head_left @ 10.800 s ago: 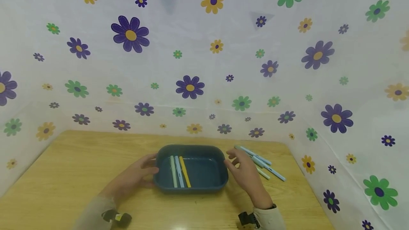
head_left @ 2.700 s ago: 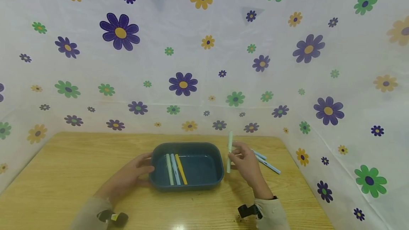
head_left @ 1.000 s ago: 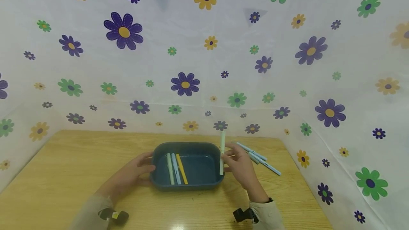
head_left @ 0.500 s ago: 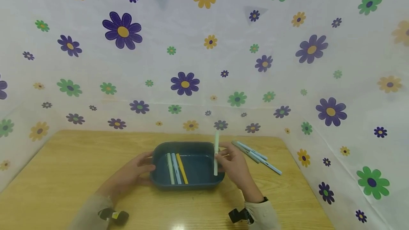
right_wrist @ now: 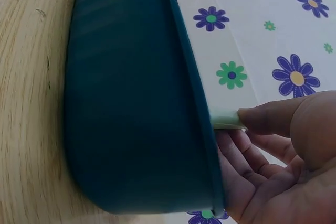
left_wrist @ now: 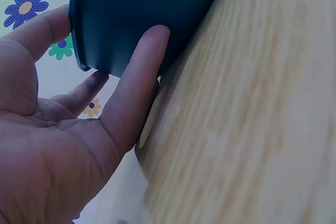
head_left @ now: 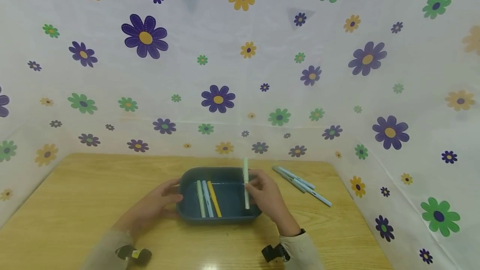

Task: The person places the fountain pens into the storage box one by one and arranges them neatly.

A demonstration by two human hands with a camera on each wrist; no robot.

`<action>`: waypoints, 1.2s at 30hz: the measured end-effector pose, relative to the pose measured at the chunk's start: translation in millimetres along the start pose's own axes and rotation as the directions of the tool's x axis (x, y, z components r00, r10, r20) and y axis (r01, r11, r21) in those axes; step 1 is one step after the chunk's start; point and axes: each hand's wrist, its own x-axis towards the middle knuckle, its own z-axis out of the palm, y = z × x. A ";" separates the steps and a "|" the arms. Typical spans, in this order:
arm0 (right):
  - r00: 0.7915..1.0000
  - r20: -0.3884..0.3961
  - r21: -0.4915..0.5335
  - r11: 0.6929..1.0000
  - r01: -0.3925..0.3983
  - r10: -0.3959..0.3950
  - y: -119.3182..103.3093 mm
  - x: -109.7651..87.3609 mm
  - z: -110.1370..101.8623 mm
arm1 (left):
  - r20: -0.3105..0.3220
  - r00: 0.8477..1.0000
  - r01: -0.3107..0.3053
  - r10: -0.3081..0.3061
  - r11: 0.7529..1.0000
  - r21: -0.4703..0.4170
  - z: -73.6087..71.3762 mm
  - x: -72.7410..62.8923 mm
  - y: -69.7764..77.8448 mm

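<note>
A dark blue rectangular container stands on the wooden table. My left hand is at its left end, and the left wrist view shows the thumb and a finger against the outer wall. My right hand pinches a pale green pen between thumb and fingers, held upright over the container's right part. In the right wrist view the pen's end shows just past the rim. Inside the container, at left, lie a green pen, a light blue pen and a yellow pen, side by side.
To the right of the container, two light blue pens and a grey-green pen lie in a loose pile on the table. A white flower-print sheet rises behind the table and along both sides.
Over the last seconds my right hand picked the pale green pen from the right-hand pile and carried it left, from beside the container to above its inside. My left hand stays at the container's end.
</note>
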 end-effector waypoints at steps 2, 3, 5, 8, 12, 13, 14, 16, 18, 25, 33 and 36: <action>1.000 0.014 -0.023 1.000 0.004 -0.004 1.2 0.9 2.8 | 0.001 1.000 -0.002 0.002 1.000 -0.004 0.7 0.0 -0.4; 1.000 0.021 -0.042 0.999 0.005 -0.004 1.5 1.1 4.5 | 0.006 1.000 -0.007 0.007 1.000 -0.005 1.0 -0.1 -0.6; 0.999 0.038 -0.068 0.998 0.003 -0.001 1.0 1.5 8.2 | 0.002 1.000 -0.009 0.009 1.000 0.003 1.9 -0.5 -0.8; 0.998 0.067 -0.086 0.996 0.004 0.002 -1.3 2.2 14.0 | 0.002 1.000 -0.015 0.015 1.000 0.013 3.1 -1.9 -0.3; 0.996 0.084 -0.103 0.995 0.007 0.002 -5.3 5.4 21.1 | -0.006 1.000 -0.010 0.010 1.000 0.014 4.8 -3.7 1.5; 0.996 0.084 -0.114 0.993 0.003 0.007 -6.2 6.4 23.0 | -0.008 1.000 -0.008 0.008 1.000 0.018 4.9 -4.0 1.9; 0.996 0.086 -0.124 0.992 0.003 0.007 -7.1 7.5 24.6 | -0.007 1.000 -0.006 0.006 1.000 0.021 5.0 -4.3 2.2; 0.996 0.091 -0.141 0.990 -0.003 0.016 -8.6 9.5 27.9 | -0.013 1.000 -0.001 0.002 1.000 0.026 5.2 -4.7 2.5; 0.995 0.095 -0.159 0.987 -0.002 0.018 -9.0 11.2 30.9 | -0.011 1.000 0.001 -0.001 1.000 0.027 4.9 -4.7 2.6; 0.994 0.093 -0.187 0.981 -0.041 0.059 -7.8 15.3 39.1 | -0.014 1.000 0.006 -0.006 1.000 0.019 4.2 -3.4 2.5; 0.984 0.115 -0.288 0.953 -0.095 0.133 -4.8 20.5 46.8 | -0.019 1.000 0.011 -0.010 1.000 0.030 4.4 -3.8 3.4; 0.980 0.132 -0.313 0.944 -0.104 0.152 -4.8 21.0 48.6 | -0.022 1.000 0.011 -0.010 0.999 0.034 4.5 -4.1 3.3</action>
